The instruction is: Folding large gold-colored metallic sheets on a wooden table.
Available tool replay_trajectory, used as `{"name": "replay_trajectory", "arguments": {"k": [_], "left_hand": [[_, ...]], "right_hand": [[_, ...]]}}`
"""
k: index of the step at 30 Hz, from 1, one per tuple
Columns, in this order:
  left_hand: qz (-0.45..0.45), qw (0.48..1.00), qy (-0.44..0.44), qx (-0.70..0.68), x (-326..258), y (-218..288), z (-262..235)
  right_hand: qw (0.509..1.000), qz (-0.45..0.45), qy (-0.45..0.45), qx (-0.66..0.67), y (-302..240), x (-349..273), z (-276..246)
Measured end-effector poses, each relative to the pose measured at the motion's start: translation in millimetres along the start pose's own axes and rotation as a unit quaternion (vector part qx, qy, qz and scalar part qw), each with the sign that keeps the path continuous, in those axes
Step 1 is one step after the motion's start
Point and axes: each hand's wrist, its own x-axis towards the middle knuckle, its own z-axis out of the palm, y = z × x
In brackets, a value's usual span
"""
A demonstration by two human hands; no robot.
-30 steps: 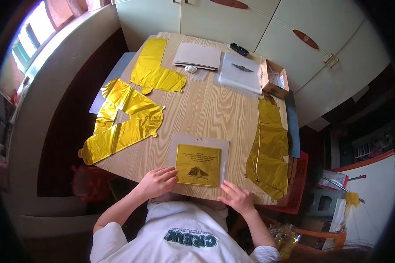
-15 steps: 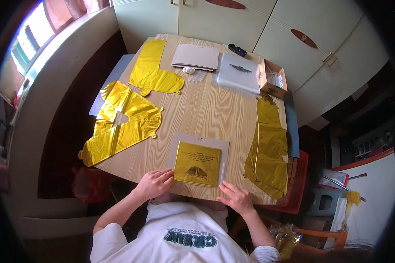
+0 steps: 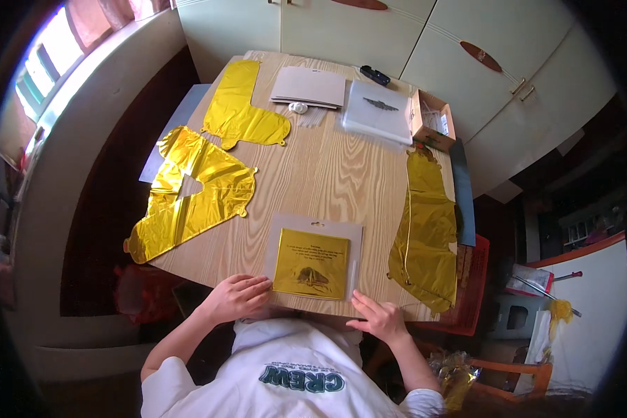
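A folded gold foil balloon [image 3: 311,265] lies flat on a grey backing card [image 3: 277,230] with a hang hole, at the table's near edge. Dark print and a shiny reflection show on its face. A thin clear straw [image 3: 352,279] lies along the card's right side. My left hand [image 3: 238,298] rests at the lower left corner of the card, fingers stretched out together with the tips touching it. At the lower right corner, beside the straw's end, my right hand [image 3: 380,318] lies with fingers extended and thumb apart.
Unfolded gold foil balloons lie at the far left [image 3: 240,115], left [image 3: 216,177] and right [image 3: 425,230]. Along the back are grey cards [image 3: 306,85], a white ribbon roll [image 3: 297,108], clear bags [image 3: 376,122], a black object [image 3: 375,75] and a cardboard box [image 3: 432,122].
My left hand has shifted slightly left and down at the card's corner. My right hand stays nearly in place. The reflection on the folded foil has changed shape.
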Motion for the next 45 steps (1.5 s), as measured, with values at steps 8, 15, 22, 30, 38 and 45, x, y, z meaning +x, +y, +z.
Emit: {"name": "replay_trajectory", "arguments": {"k": [8, 15, 22, 30, 38, 45], "left_hand": [[-0.019, 0.996, 0.078, -0.029, -15, 8, 25], [-0.095, 0.980, 0.158, -0.080, -14, 16, 37], [-0.190, 0.950, 0.241, -0.053, -4, 28, 49], [-0.262, 0.925, 0.273, -0.036, 8, 36, 55], [-0.299, 0.916, 0.266, -0.013, 11, 42, 60], [-0.317, 0.930, 0.179, 0.049, 27, 49, 43]], "right_hand": [[0.997, 0.002, 0.068, -0.021, -4, -4, 15], [0.998, 0.034, 0.058, 0.014, -6, -3, 12], [0.982, 0.136, 0.123, 0.050, -22, 7, 21], [0.970, 0.170, 0.174, -0.021, -30, 9, 40], [0.965, 0.179, 0.183, -0.061, -31, 17, 47], [0.956, 0.264, 0.110, -0.062, -41, 27, 37]]}}
